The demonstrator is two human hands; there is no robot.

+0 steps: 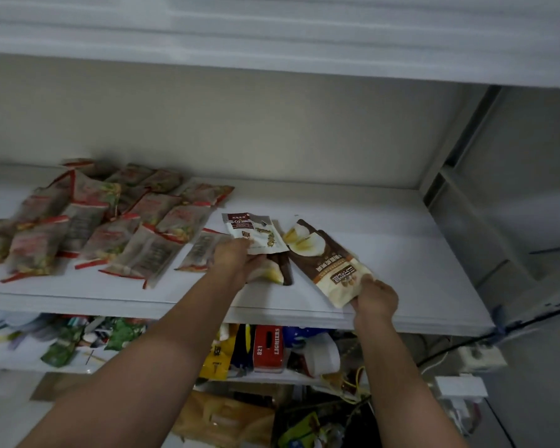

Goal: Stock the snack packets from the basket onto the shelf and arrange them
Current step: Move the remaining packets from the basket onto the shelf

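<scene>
left hand (236,258): white packet (256,232) is gripped, fingertips hidden beneath.
right hand (376,297): brown packet (328,258) is pinched at its corner.
darker packet (280,270): largely covered.

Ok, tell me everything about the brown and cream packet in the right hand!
The brown and cream packet is a flat, glossy pouch, plastic by its look: brown at the far end with a pale picture, cream at the near end with printed characters. It lies slanted on the white shelf, its near corner pinched by the right hand.
</scene>
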